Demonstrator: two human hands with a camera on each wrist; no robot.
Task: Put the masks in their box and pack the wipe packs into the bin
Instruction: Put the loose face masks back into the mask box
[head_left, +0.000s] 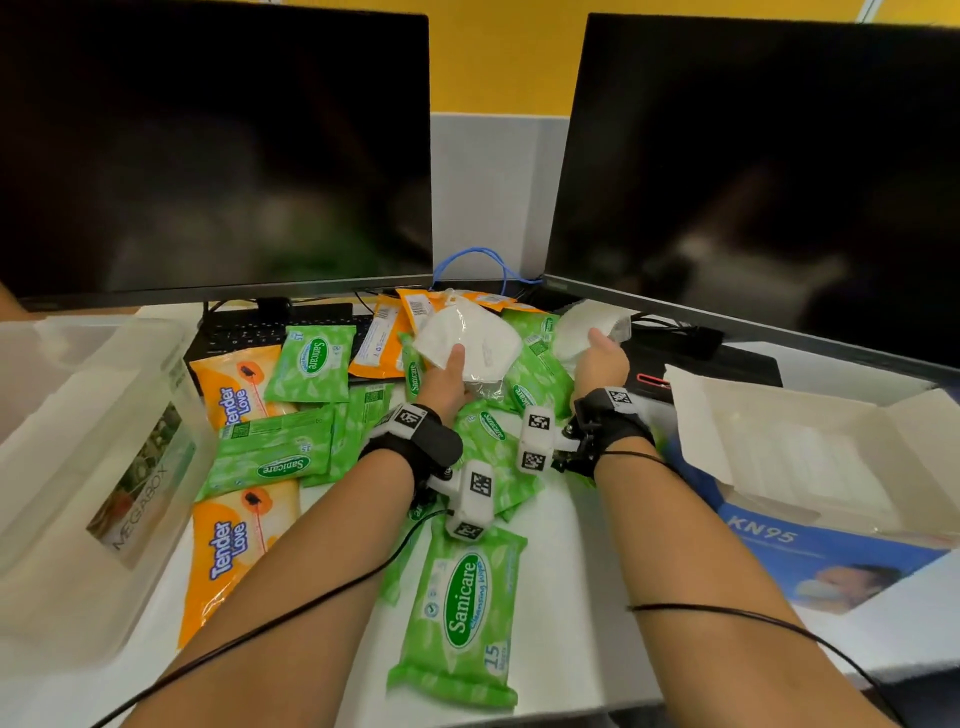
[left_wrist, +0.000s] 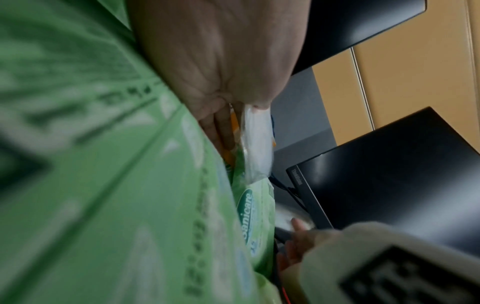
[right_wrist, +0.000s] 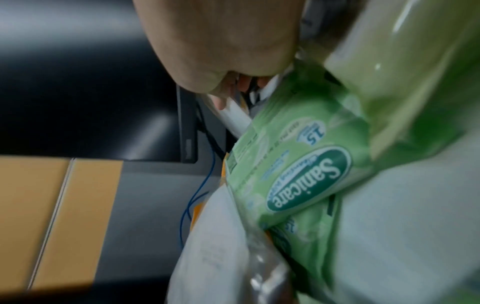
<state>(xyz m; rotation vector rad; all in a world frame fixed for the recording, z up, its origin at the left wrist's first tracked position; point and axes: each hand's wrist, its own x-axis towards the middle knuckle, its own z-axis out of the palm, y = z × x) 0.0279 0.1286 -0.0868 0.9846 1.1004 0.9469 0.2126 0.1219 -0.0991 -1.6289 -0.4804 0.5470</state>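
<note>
My left hand (head_left: 447, 371) pinches a white mask in clear wrap (head_left: 475, 338), thumb on top, fingers underneath; the same mask (left_wrist: 255, 139) shows edge-on in the left wrist view. My right hand (head_left: 597, 358) grips a second wrapped white mask (head_left: 587, 322) near the right monitor's base; its edge (right_wrist: 235, 117) shows under the fingers. Both masks are held above a heap of green Sanicare wipe packs (head_left: 465, 603) and orange Tender Love packs (head_left: 234, 551). The open KN95 mask box (head_left: 810, 467) stands at the right. A clear plastic bin (head_left: 78, 467) stands at the left.
Two dark monitors (head_left: 208, 145) stand at the back, with a black keyboard (head_left: 234, 332) half under the packs. A blue cable (head_left: 483, 260) loops between the monitors. Black cables and a dark device lie behind the mask box.
</note>
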